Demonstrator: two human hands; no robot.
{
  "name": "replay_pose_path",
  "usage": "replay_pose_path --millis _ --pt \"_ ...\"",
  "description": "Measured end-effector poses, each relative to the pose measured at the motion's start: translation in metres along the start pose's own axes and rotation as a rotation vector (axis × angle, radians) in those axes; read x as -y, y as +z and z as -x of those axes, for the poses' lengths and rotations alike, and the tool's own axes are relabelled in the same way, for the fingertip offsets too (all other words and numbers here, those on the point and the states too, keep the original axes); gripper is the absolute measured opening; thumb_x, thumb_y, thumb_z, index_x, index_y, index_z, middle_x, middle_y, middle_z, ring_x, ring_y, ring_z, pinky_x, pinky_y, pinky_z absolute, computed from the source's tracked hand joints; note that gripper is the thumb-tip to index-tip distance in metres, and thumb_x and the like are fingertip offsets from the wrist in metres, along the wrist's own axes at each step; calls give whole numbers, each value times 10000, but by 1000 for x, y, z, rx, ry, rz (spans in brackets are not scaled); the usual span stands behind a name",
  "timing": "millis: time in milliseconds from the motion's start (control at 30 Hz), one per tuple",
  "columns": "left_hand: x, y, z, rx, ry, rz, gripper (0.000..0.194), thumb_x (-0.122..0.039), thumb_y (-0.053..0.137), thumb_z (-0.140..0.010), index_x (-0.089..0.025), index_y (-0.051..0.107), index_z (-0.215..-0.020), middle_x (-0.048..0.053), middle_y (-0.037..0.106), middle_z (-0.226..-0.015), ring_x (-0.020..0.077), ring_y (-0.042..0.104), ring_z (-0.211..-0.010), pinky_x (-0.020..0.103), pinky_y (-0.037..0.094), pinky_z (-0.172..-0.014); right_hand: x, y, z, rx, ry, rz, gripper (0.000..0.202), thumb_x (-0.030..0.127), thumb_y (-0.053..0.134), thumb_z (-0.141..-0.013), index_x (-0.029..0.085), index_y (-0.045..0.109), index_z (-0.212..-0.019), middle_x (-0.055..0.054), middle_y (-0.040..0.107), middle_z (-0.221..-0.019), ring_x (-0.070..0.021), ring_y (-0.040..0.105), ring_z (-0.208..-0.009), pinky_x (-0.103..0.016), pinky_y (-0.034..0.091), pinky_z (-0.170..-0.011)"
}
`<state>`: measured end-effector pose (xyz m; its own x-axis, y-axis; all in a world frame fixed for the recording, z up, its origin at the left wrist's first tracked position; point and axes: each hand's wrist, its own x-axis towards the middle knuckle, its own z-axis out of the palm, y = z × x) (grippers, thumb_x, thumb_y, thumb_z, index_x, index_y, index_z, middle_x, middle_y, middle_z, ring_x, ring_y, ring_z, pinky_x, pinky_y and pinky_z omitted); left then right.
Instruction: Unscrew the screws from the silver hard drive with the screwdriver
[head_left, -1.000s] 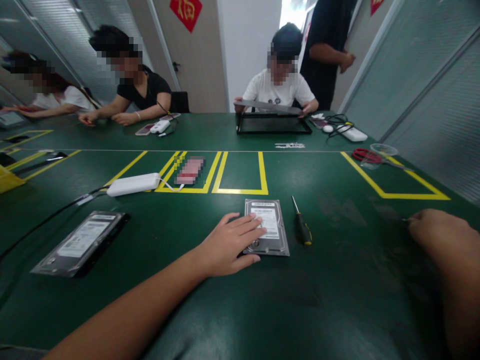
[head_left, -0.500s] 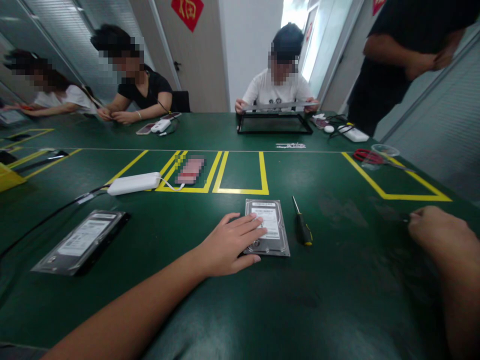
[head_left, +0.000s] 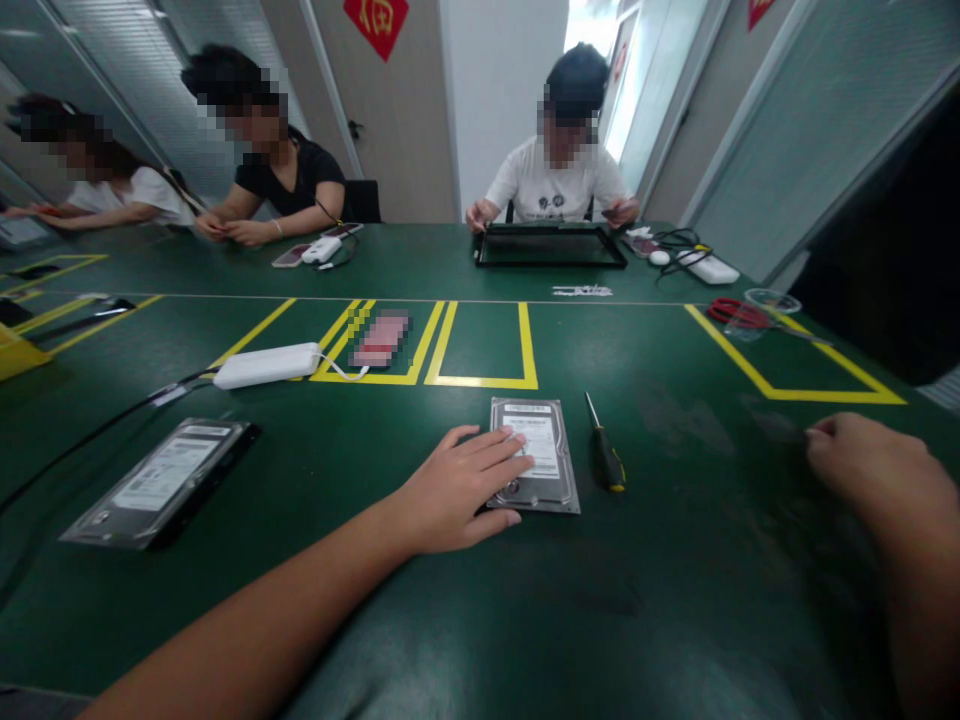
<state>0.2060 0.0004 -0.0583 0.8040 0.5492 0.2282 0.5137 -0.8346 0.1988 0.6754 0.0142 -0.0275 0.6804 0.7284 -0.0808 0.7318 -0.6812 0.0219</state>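
My left hand (head_left: 457,490) lies flat with its fingers spread over the left part of a silver hard drive (head_left: 551,460) with a white label. Just right of that drive, a black and yellow screwdriver (head_left: 609,458) rests on the green table (head_left: 480,620), its tip pointing away from me. My right hand (head_left: 862,460) is at the far right, fingers curled together; whether they hold something small is hidden. A second hard drive (head_left: 169,480) lies at an angle on the left.
Behind the drives are a white power strip (head_left: 268,366), a pink phone (head_left: 382,340) and yellow tape outlines (head_left: 529,345). Red-handled scissors (head_left: 739,313) lie back right. Across the table, a person handles a black frame (head_left: 551,264); other people sit back left.
My right hand has shifted slightly left. The standing person at the right has moved, now a dark shape at the right edge. The person opposite has lowered the light strip.
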Motion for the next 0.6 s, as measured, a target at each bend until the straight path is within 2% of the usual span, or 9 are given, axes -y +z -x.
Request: replay_pose_path --millis 233,300,367,467,533,600 --pt "-1 0 0 13 -9 -4 584 -451 606 -941 -248 456 -1468 108 455 -1555 305 403 -1454 553 313 -1146 14 -14 25 -9 16 32 438 398 385 -913 180 654 -1182 -291 651 -1182 -452 662 -1027 -455 482 -634" --pt "-1 1 0 13 -10 -5 577 -447 606 -941 -245 461 -1462 107 457 -1553 302 404 -1453 554 310 -1146 19 -15 31 -34 -27 28 443 404 339 -940 196 644 -1186 -268 643 -1206 -423 655 -1032 -444 467 -652" --pt "-1 1 0 5 -8 1 579 -441 612 -935 -241 465 -1458 111 469 -1544 301 409 -1449 552 313 -1145 26 -14 37 -104 -136 36 424 402 316 -959 184 651 -1100 -242 652 -1174 -386 647 -1019 -431 456 -686" --pt "-1 0 -1 -12 -6 14 585 -434 629 -919 -235 479 -1449 117 486 -1531 313 419 -1439 557 320 -1140 44 -11 54 -242 -397 -34 313 339 370 -944 167 631 -933 -210 675 -1023 -345 630 -970 -420 444 -757" --pt "-1 0 -1 -25 -3 19 594 -461 638 -912 -231 494 -1440 121 493 -1524 329 428 -1428 576 318 -1139 60 -9 74 -190 -543 -238 218 328 448 -904 192 619 -906 -158 683 -973 -308 625 -908 -403 440 -761" --pt "0 0 -2 -52 6 26 603 -513 639 -906 -227 519 -1423 130 511 -1507 347 443 -1412 596 318 -1135 78 -9 100 -83 -668 -444 193 349 486 -886 211 621 -878 -109 680 -898 -271 613 -833 -388 440 -747"
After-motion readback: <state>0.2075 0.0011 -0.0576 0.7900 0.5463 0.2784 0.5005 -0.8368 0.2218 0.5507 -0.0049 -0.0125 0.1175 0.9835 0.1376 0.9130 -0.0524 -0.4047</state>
